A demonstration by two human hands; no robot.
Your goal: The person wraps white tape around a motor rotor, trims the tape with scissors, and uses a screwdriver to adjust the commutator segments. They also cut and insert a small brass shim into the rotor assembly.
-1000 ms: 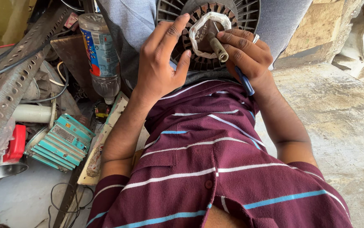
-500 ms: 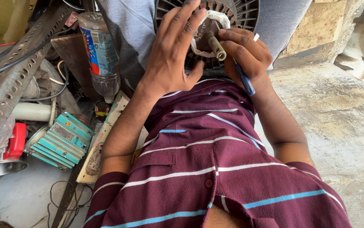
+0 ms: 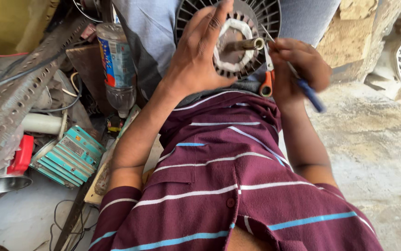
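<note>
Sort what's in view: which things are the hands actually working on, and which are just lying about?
In hand:
- round slotted motor core, under the left hand
- its metal shaft
- orange-handled tool and blue-handled tool, in the right hand

Lying about:
- plastic bottle
- teal finned block
- perforated metal angle
- red part

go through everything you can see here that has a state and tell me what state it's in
Round black finned motor housing: on its side, steel shaft facing the camera.
Clear plastic bottle: lying tilted, nearly empty.
Left hand: spread on the motor's white winding.
Right hand: closed around orange-handled scissors and a blue-handled tool.
</note>
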